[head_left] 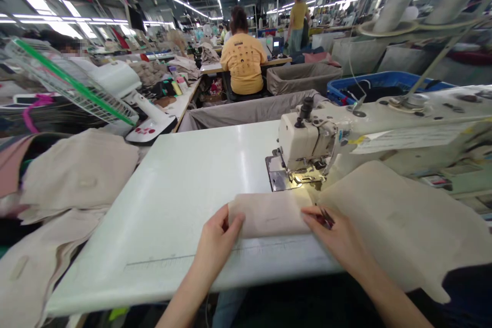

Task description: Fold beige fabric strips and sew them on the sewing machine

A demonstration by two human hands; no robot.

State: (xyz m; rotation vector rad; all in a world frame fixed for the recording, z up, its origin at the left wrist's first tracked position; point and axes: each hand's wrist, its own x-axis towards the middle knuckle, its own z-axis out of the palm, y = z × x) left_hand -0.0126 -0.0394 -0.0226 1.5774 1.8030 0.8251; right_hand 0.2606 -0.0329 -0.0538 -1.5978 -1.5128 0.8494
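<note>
A small beige fabric piece (271, 215) lies on the white sewing table just in front of the presser foot. My left hand (219, 233) pinches its left edge between thumb and fingers. At its right edge my right hand (334, 233) grips the fabric, and a small dark metal tool, perhaps thread snips (327, 218), shows in the same hand. The sewing machine (307, 143) stands behind, its lamp lighting the needle plate. To the right of my right hand a larger beige fabric panel (403, 220) spreads across the machine bed and table edge.
Beige cut pieces (77, 174) are piled at the left, beside a white and green fan (115, 82). Behind the table are a grey cloth-lined bin (246, 113) and a blue basket (384, 82). A co-worker in a yellow shirt (244, 64) sits ahead. Thread cones (395, 5) stand upper right.
</note>
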